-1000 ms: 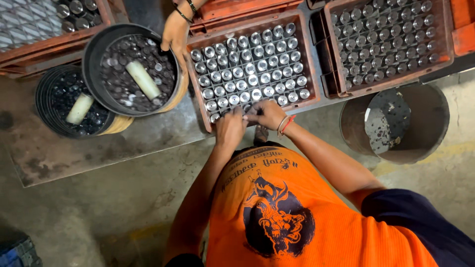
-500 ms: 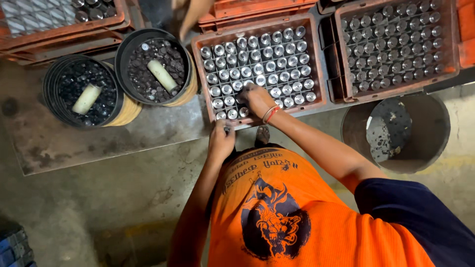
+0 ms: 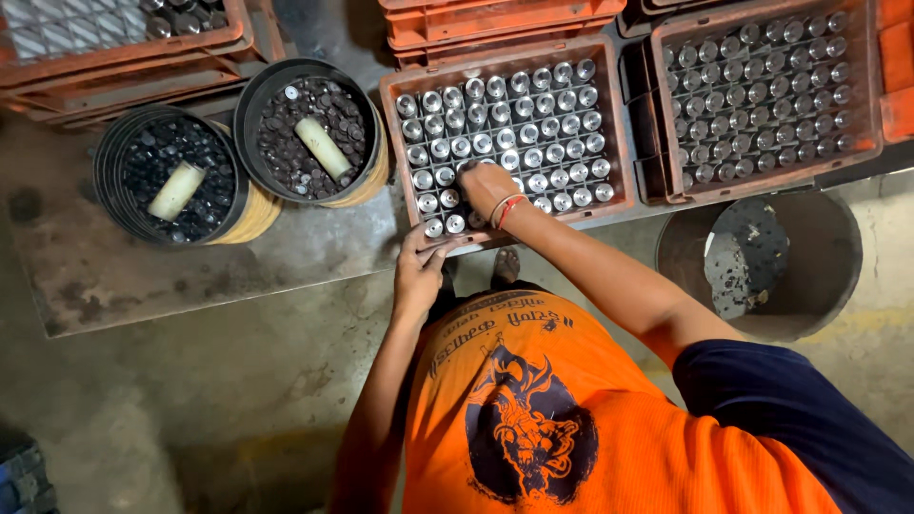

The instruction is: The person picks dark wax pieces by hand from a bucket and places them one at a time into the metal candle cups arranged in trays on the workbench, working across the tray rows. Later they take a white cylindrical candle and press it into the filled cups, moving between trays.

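An orange crate (image 3: 392, 133) stands on a metal table, packed with rows of silver-capped bottles (image 3: 538, 109). My right hand (image 3: 484, 186), with a red and white bracelet at the wrist, lies bent over the bottles in the crate's near rows; its fingertips are hidden. My left hand (image 3: 419, 274) holds the crate's near edge at the left corner, thumb on top. My orange shirt fills the bottom of the view.
Two black buckets (image 3: 249, 109) (image 3: 112, 162) of dark caps, each with a pale cylinder inside, sit left of the crate. A second full crate (image 3: 659, 114) is at the right, more crates at the back. A grey round tub (image 3: 843, 276) stands on the floor.
My right hand has moved from the crate's near edge up onto the bottles. My left hand stays at the near edge. Another person's hand at the far side has left the view.
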Action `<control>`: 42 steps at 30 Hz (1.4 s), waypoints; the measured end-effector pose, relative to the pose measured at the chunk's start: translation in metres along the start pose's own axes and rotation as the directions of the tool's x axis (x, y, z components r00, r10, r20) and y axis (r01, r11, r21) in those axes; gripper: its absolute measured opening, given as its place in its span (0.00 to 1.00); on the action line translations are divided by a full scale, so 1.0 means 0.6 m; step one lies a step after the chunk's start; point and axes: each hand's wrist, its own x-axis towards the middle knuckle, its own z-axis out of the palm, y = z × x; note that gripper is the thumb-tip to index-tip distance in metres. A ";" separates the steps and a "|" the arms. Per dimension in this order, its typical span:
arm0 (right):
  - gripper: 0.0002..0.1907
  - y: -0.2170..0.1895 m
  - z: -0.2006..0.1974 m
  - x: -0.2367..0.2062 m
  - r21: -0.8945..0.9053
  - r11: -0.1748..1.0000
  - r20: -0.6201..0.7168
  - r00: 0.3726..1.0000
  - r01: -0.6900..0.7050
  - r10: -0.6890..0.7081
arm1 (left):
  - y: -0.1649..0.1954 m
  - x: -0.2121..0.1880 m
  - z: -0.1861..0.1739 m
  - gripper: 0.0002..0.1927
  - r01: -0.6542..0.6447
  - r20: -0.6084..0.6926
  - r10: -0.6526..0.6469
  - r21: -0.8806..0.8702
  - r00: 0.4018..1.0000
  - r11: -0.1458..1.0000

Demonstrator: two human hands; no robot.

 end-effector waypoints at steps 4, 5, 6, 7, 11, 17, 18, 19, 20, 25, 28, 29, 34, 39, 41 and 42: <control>0.17 -0.029 -0.033 -0.052 0.256 0.940 -0.216 0.961 0.224 -0.171 | 0.008 0.013 -0.009 0.28 0.046 -0.030 -0.048 -0.055 0.998 0.997; 0.21 -0.042 -0.041 -0.077 0.387 0.865 -0.242 0.940 0.320 -0.240 | 0.005 0.014 -0.013 0.29 0.020 -0.009 -0.020 -0.048 1.000 0.999; 0.22 -0.054 -0.047 -0.093 0.480 0.823 -0.185 0.952 0.304 -0.244 | 0.000 0.017 -0.015 0.29 -0.002 0.020 0.002 -0.040 1.000 0.999; 0.23 -0.065 -0.053 -0.107 0.564 0.777 -0.131 0.959 0.280 -0.251 | -0.006 0.022 -0.016 0.29 -0.028 0.053 0.030 -0.034 0.998 0.999; 0.19 -0.082 -0.060 -0.122 0.572 0.780 -0.099 0.965 0.254 -0.241 | -0.039 0.034 -0.013 0.29 -0.031 0.148 0.029 0.015 0.989 0.999; 0.17 -0.058 -0.012 -0.093 0.507 0.804 -0.289 0.940 0.311 -0.182 | -0.046 0.061 -0.041 0.22 0.181 0.220 -0.143 -0.167 0.965 0.969; 0.16 -0.053 -0.001 -0.087 0.468 0.849 -0.298 0.948 0.244 -0.108 | -0.044 0.064 -0.048 0.19 0.223 0.223 -0.182 -0.176 0.958 0.959; 0.16 -0.048 0.010 -0.078 0.430 0.886 -0.309 0.950 0.175 -0.039 | -0.042 0.065 -0.056 0.17 0.264 0.221 -0.222 -0.187 0.950 0.946; 0.16 -0.044 0.020 -0.068 0.393 0.914 -0.323 0.946 0.102 0.033 | -0.040 0.066 -0.063 0.15 0.242 0.260 -0.182 -0.224 0.948 0.944; 0.11 -0.031 0.039 -0.027 0.357 0.931 -0.197 0.980 0.076 -0.004 | -0.048 0.062 -0.092 0.12 0.381 0.465 -0.237 -0.245 0.853 0.891; 0.14 -0.041 0.035 -0.018 0.239 0.970 -0.083 0.996 0.033 -0.013 | -0.055 0.055 -0.101 0.10 0.293 0.570 -0.173 -0.125 0.803 0.948; 0.15 -0.047 0.033 -0.016 0.197 0.980 -0.044 0.999 0.017 -0.009 | -0.056 0.054 -0.104 0.10 0.241 0.571 -0.161 -0.067 0.805 0.968; 0.15 -0.061 0.051 -0.007 0.081 0.994 -0.078 0.993 -0.079 0.085 | -0.037 0.068 -0.108 0.09 0.244 0.507 -0.197 -0.027 0.839 0.969; 0.19 -0.058 0.054 -0.023 0.205 0.968 -0.136 0.976 -0.142 0.172 | -0.013 0.074 -0.103 0.08 0.250 0.327 -0.232 -0.013 0.916 0.968; 0.16 -0.063 0.038 -0.046 0.230 0.961 -0.234 0.949 -0.156 0.210 | -0.012 0.073 -0.100 0.08 0.203 0.258 -0.201 0.021 0.945 0.979; 0.17 -0.068 0.026 -0.055 0.349 0.933 -0.239 0.954 -0.091 0.182 | -0.013 0.075 -0.095 0.09 0.163 0.244 -0.166 0.032 0.955 0.986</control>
